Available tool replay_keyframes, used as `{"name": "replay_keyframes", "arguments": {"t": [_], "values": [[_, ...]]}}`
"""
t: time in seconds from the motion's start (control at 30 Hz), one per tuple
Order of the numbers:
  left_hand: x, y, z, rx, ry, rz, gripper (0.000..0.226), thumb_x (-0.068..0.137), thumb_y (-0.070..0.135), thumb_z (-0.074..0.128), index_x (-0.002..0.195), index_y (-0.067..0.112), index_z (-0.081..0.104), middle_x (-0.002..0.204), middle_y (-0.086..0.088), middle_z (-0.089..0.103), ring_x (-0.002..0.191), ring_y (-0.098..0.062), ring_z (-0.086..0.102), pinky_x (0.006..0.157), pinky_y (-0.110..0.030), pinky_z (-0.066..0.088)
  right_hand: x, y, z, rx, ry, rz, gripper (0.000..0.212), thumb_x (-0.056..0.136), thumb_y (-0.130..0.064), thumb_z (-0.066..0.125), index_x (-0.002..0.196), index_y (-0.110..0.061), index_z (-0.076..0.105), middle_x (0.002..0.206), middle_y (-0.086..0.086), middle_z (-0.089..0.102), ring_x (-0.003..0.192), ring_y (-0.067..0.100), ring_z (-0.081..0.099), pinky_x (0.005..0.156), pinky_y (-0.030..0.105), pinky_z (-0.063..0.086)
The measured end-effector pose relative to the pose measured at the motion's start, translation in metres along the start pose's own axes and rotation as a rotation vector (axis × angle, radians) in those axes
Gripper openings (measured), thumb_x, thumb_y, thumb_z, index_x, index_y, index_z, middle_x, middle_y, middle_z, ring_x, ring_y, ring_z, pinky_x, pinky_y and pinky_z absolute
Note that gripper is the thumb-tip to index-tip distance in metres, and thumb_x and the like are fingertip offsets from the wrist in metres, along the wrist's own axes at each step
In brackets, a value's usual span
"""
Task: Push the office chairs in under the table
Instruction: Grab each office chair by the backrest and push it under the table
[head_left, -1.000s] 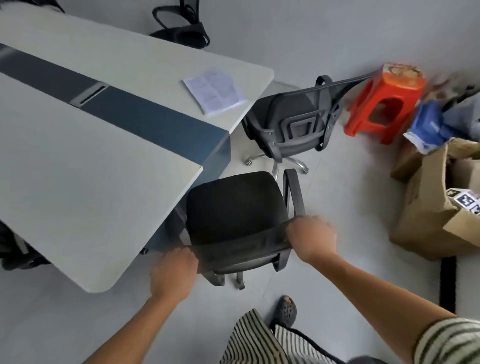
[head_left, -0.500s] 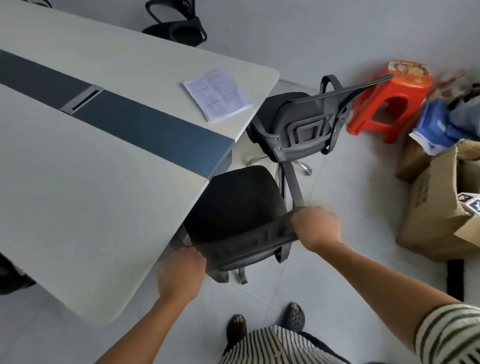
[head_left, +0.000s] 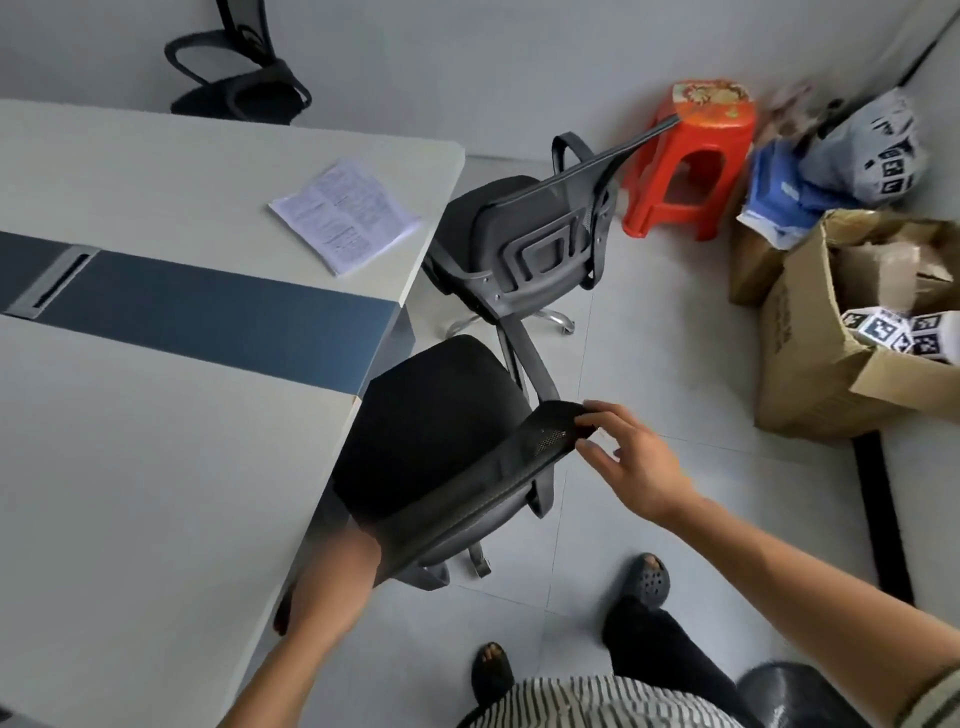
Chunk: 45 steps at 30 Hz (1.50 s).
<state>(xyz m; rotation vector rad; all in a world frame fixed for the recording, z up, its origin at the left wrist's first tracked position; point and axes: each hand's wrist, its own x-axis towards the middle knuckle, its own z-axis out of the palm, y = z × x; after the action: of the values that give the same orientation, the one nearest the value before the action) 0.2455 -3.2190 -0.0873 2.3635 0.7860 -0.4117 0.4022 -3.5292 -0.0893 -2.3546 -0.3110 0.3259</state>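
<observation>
Three chairs show. The near chair (head_left: 441, 447) sits partly under the table (head_left: 156, 467), its seat still out. The right hand (head_left: 631, 460), fingers spread, touches its backrest corner; the left hand (head_left: 332, 577) is blurred (grip unclear). A second chair (head_left: 524, 244) stands beyond, a third (head_left: 239, 78) far off. Paper (head_left: 345, 215) (text unreadable), a red stool (head_left: 691, 161) and a box (head_left: 841, 338) lie around.

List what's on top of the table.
On the table: one printed paper sheet near the far corner, and a grey cable-slot cover set in the dark centre strip. The tabletop's left part runs out of frame, unseen.
</observation>
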Motion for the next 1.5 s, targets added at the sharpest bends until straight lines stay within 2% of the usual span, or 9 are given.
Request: {"name": "replay_keyframes", "arguments": {"t": [0.13, 0.27, 0.43, 0.7, 1.07, 1.17, 1.23, 1.37, 1.5], "values": [[-0.008, 0.094, -0.003, -0.322, -0.137, 0.077, 0.011, 0.089, 0.024, 0.057, 0.088, 0.026, 0.067, 0.091, 0.005, 0.071, 0.091, -0.006, 0.064, 0.080, -0.025, 0.048, -0.014, 0.038, -0.066, 0.524, -0.013, 0.358, 0.010, 0.093, -0.018, 0.057, 0.093, -0.017, 0.067, 0.091, 0.007, 0.075, 0.080, 0.020, 0.072, 0.068, 0.034, 0.050], [-0.013, 0.211, 0.027, -0.524, -0.161, 0.126, 0.014, 0.091, 0.018, 0.054, 0.092, 0.021, 0.068, 0.088, 0.000, 0.075, 0.084, -0.006, 0.069, 0.083, -0.031, 0.051, -0.026, 0.101, -0.140, 0.612, 0.158, 0.503, 0.016, 0.094, -0.013, 0.055, 0.096, -0.009, 0.070, 0.087, 0.007, 0.076, 0.080, 0.021, 0.073, 0.071, 0.037, 0.052], [0.002, 0.336, 0.077, -0.569, -0.292, 0.220, 0.014, 0.091, 0.018, 0.055, 0.095, 0.015, 0.068, 0.088, -0.003, 0.075, 0.083, -0.010, 0.070, 0.080, -0.032, 0.054, -0.034, 0.166, -0.213, 0.652, 0.256, 0.631, 0.015, 0.093, -0.014, 0.057, 0.093, -0.011, 0.071, 0.084, 0.007, 0.077, 0.080, 0.023, 0.073, 0.068, 0.036, 0.051], [0.046, 0.416, 0.103, -0.602, -0.262, 0.222, 0.014, 0.090, 0.018, 0.056, 0.094, 0.013, 0.068, 0.088, -0.004, 0.075, 0.083, -0.013, 0.071, 0.077, -0.032, 0.055, 0.016, 0.210, -0.269, 0.617, 0.235, 0.643, 0.013, 0.092, -0.016, 0.058, 0.091, -0.013, 0.071, 0.083, 0.003, 0.077, 0.080, 0.021, 0.073, 0.067, 0.034, 0.051], [0.190, 0.443, 0.062, -0.697, -0.003, 0.139, 0.015, 0.091, 0.010, 0.053, 0.090, 0.012, 0.069, 0.084, -0.010, 0.074, 0.081, -0.019, 0.071, 0.079, -0.039, 0.055, 0.218, 0.192, -0.290, 0.471, 0.086, 0.408, 0.013, 0.093, -0.016, 0.057, 0.091, -0.017, 0.070, 0.084, 0.002, 0.076, 0.075, 0.014, 0.072, 0.065, 0.034, 0.053], [0.245, 0.460, 0.036, -0.686, 0.119, 0.152, 0.012, 0.090, 0.016, 0.056, 0.088, 0.016, 0.068, 0.086, -0.005, 0.073, 0.086, -0.016, 0.069, 0.082, -0.035, 0.052, 0.295, 0.171, -0.300, 0.344, 0.068, 0.286, 0.012, 0.092, -0.019, 0.058, 0.089, -0.023, 0.069, 0.090, -0.001, 0.075, 0.077, 0.012, 0.071, 0.064, 0.021, 0.052], [0.285, 0.465, 0.020, -0.586, 0.244, 0.165, 0.011, 0.091, 0.023, 0.055, 0.089, 0.020, 0.066, 0.091, 0.002, 0.071, 0.090, -0.012, 0.065, 0.078, -0.029, 0.049, 0.350, 0.152, -0.299, 0.161, 0.064, 0.170, 0.010, 0.092, -0.026, 0.060, 0.096, -0.023, 0.068, 0.095, -0.007, 0.073, 0.081, 0.011, 0.069, 0.066, 0.017, 0.052], [0.370, 0.455, 0.005, -0.213, 0.458, 0.155, 0.021, 0.092, 0.027, 0.051, 0.093, 0.012, 0.066, 0.088, -0.002, 0.065, 0.080, -0.016, 0.057, 0.065, -0.027, 0.042, 0.454, 0.118, -0.285, -0.206, 0.169, -0.092, 0.022, 0.089, -0.034, 0.058, 0.109, -0.026, 0.065, 0.107, -0.007, 0.069, 0.094, 0.016, 0.064, 0.076, 0.036, 0.055], [0.414, 0.446, 0.019, 0.158, 0.502, 0.028, 0.043, 0.094, 0.038, 0.039, 0.071, 0.012, 0.064, 0.068, -0.003, 0.060, 0.060, -0.020, 0.051, 0.055, -0.031, 0.042, 0.539, 0.105, -0.258, -0.373, 0.118, -0.262, 0.023, 0.085, -0.032, 0.056, 0.102, -0.022, 0.067, 0.096, 0.000, 0.070, 0.092, 0.027, 0.062, 0.079, 0.037, 0.048]]}}
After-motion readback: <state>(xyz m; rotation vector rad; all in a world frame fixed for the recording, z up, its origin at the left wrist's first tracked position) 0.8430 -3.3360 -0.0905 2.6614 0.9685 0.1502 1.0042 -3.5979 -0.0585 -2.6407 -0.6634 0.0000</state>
